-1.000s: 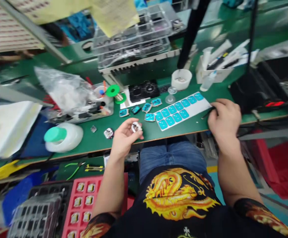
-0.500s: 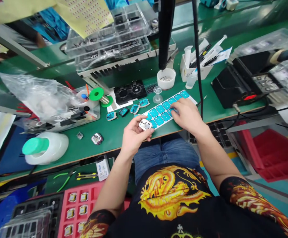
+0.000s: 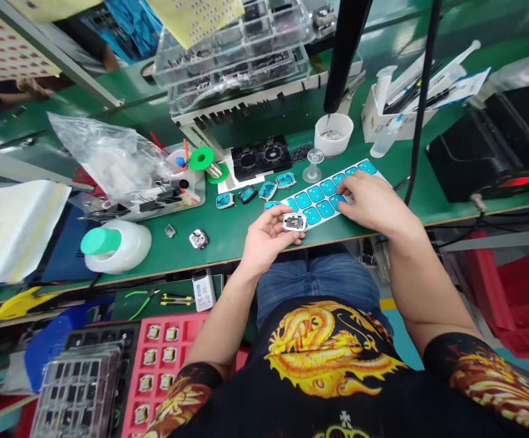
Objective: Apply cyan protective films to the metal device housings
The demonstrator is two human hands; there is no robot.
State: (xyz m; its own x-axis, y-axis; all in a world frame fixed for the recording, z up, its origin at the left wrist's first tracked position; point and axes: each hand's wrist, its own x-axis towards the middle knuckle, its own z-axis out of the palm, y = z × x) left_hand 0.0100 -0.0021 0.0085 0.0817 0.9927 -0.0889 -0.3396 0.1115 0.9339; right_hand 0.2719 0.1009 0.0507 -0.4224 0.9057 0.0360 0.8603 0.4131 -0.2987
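Observation:
My left hand (image 3: pixel 269 238) grips a small white watch case (image 3: pixel 294 222), its open inside facing up, just over the near left end of a sticker sheet. That white sheet carries rows of blue rounded-square stickers (image 3: pixel 325 210) and lies slanted on the green bench. My right hand (image 3: pixel 368 202) rests on the sheet, fingertips bent down at one sticker's edge; whether they pinch it I cannot make out. Left of the sheet lie several watch cases with blue film (image 3: pixel 268 190). Another watch case (image 3: pixel 197 238) sits farther left, near a small metal part (image 3: pixel 169 230).
Behind the sheet stand a clear suction cup (image 3: pixel 313 166), a white cup of small parts (image 3: pixel 334 135) and a black fixture (image 3: pixel 262 159). A solder spool (image 3: pixel 208 164) and a green-capped bottle (image 3: pixel 117 246) are to the left. A black screwdriver (image 3: pixel 344 58) hangs overhead.
The view has shifted, so the bench appears farther right. The watch case in my left hand has tilted to face upward more. My right hand stays at the sticker sheet.

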